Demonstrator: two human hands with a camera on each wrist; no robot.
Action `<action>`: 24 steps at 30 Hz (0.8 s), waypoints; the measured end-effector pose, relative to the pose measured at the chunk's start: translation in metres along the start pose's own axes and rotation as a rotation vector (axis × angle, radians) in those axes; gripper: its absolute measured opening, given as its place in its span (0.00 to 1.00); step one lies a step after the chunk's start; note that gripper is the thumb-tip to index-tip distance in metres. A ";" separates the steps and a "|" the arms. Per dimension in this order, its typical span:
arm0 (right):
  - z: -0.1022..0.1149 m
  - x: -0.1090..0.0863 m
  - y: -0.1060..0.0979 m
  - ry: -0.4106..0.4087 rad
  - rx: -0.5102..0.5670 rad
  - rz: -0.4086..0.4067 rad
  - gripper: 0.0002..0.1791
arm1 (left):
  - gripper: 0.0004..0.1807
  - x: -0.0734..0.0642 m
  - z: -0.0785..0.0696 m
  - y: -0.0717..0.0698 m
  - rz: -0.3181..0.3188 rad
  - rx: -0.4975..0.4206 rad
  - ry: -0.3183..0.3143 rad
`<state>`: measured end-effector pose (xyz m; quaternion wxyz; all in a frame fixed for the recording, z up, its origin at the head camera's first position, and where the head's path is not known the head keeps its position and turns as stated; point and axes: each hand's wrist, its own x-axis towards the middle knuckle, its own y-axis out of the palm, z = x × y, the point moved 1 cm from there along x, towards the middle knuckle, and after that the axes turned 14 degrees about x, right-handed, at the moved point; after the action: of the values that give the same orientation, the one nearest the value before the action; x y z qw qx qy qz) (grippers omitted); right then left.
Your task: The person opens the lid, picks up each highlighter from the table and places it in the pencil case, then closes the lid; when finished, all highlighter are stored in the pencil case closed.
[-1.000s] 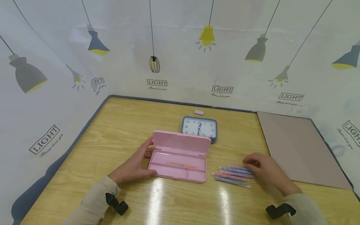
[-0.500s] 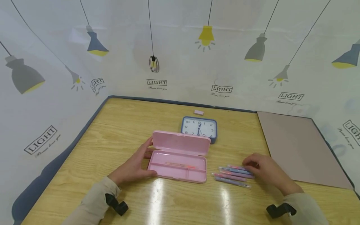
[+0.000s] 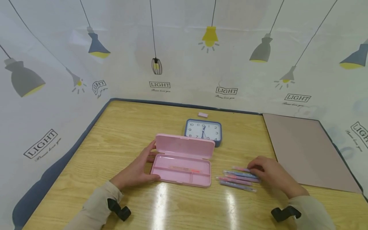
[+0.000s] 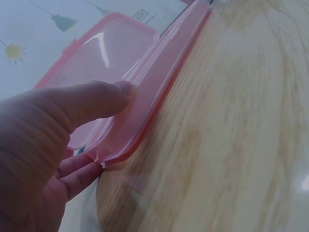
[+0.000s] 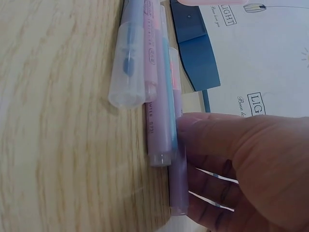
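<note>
A pink pencil case (image 3: 178, 177) stands with its lid (image 3: 185, 147) raised. One slim pen with an orange-red end (image 3: 185, 169) lies inside it. My left hand (image 3: 135, 171) grips the case's left end, thumb on the front wall and fingers behind, as the left wrist view also shows. To the right, several highlighters (image 3: 237, 179) in purple, pink and blue lie side by side on the table. My right hand (image 3: 271, 175) pinches the farthest highlighter (image 5: 178, 179), purple with a pink end, between thumb and fingers.
Behind the case lies a blue-framed clock (image 3: 203, 129), partly covered by the lid. Farther back is a small pink eraser-like block (image 3: 203, 115). A flat brownish-pink board (image 3: 307, 150) lies at the right. A lamp-print sheet (image 3: 184, 64) surrounds the wooden table (image 3: 132, 127).
The highlighter in my right hand has shifted slightly away from the pile. My left hand and the pencil case stay where they were.
</note>
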<state>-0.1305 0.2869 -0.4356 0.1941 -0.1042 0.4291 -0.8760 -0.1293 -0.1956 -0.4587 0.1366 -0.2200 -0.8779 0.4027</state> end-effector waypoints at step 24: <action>0.072 0.009 -0.014 -0.108 0.054 -0.025 0.05 | 0.67 0.000 -0.001 0.000 -0.015 0.013 0.030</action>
<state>-0.1168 0.2404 -0.3805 0.2088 -0.1513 0.3931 -0.8826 -0.1289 -0.1949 -0.4584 0.1541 -0.2184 -0.8747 0.4043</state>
